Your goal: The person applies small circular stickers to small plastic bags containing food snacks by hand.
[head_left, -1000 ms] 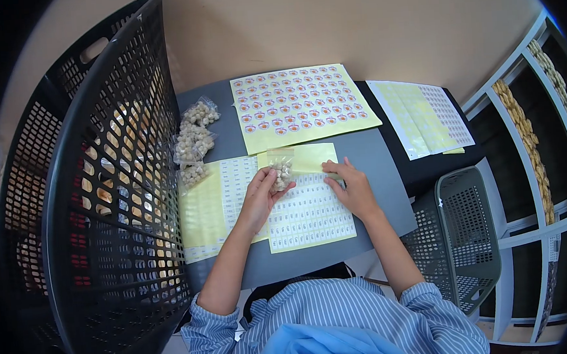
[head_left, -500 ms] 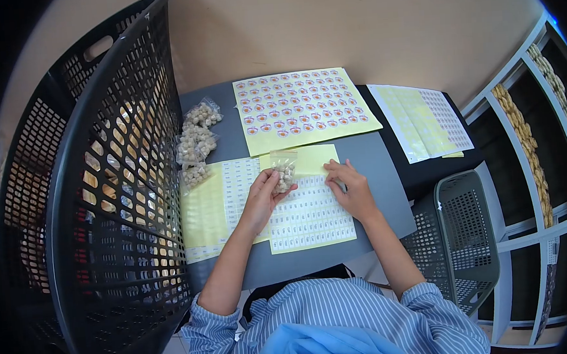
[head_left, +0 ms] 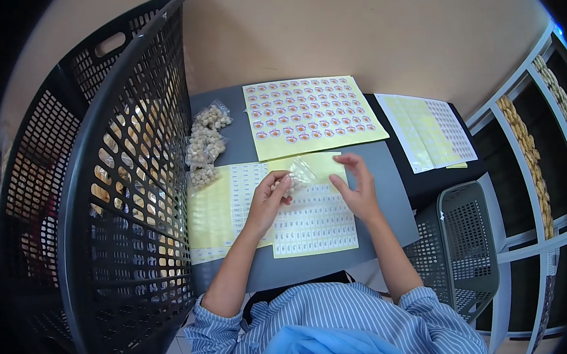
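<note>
My left hand (head_left: 269,198) grips a small clear zip bag (head_left: 303,170) of pale round pieces, its thumb and fingers closed on the filled end. The bag lies tilted, its flat clear part pointing up and right. My right hand (head_left: 360,188) is just right of the bag, thumb and index finger apart; whether a tiny label clings to a fingertip I cannot make out. Under both hands is a yellow-backed sheet of small white labels (head_left: 314,230). Another label sheet (head_left: 209,214) lies to its left, partly covered by it.
Several filled clear bags (head_left: 205,145) lie at the table's left. Behind my hands is a sheet of round orange stickers (head_left: 312,110), with more sheets (head_left: 426,129) to the right. A tall dark basket (head_left: 125,186) stands left, a green basket (head_left: 466,244) right, beside a white rack (head_left: 506,254).
The bag has tipped over from upright, its top now toward the right. My right hand's fingers have spread apart and risen. The view has shifted slightly.
</note>
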`<state>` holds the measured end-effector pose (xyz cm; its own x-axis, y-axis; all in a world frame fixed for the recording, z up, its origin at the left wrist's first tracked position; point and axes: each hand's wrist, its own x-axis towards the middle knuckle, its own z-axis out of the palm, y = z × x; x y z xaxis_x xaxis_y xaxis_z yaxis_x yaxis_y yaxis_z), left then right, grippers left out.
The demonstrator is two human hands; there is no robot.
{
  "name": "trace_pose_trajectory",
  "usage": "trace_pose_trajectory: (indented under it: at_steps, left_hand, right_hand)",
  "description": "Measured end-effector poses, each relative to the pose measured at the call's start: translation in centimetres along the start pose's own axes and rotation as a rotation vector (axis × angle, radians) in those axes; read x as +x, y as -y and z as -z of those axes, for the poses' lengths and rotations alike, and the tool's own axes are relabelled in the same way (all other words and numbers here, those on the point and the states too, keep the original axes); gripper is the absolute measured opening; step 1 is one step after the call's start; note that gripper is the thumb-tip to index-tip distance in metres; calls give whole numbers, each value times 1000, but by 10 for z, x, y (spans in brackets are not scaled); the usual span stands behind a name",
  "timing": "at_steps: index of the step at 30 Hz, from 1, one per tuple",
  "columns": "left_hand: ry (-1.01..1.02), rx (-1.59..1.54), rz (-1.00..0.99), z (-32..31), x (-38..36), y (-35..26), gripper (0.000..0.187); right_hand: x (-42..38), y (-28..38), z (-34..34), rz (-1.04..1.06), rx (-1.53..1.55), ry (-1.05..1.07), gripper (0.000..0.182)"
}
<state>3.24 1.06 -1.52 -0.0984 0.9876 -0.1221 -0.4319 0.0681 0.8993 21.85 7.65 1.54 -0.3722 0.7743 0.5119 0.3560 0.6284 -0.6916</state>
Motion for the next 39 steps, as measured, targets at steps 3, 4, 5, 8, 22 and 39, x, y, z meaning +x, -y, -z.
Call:
trace_pose_trajectory:
  at_steps: [3, 4, 5, 8, 22, 39]
  left_hand:
    - [42, 210, -58, -3, -6, -9, 25]
    - [18, 254, -104, -4, -7, -10, 25]
    - [-5, 298, -150, -4, -9, -11, 26]
    - [57, 36, -177, 11, -1, 1, 32]
    - [-80, -82, -121, 3, -3, -14, 19]
    - [-57, -86, -74, 1, -3, -8, 21]
  right_hand:
    - [15, 16, -14, -295, 591, 166, 53]
    - [17, 21, -17, -292, 598, 165, 53]
    - [19, 26, -20, -329, 644, 222, 55]
    - [22, 34, -31, -336, 709, 228, 58]
    - [39, 39, -16, 34, 171, 283, 10]
    - [35, 40, -27, 229, -143, 328, 9]
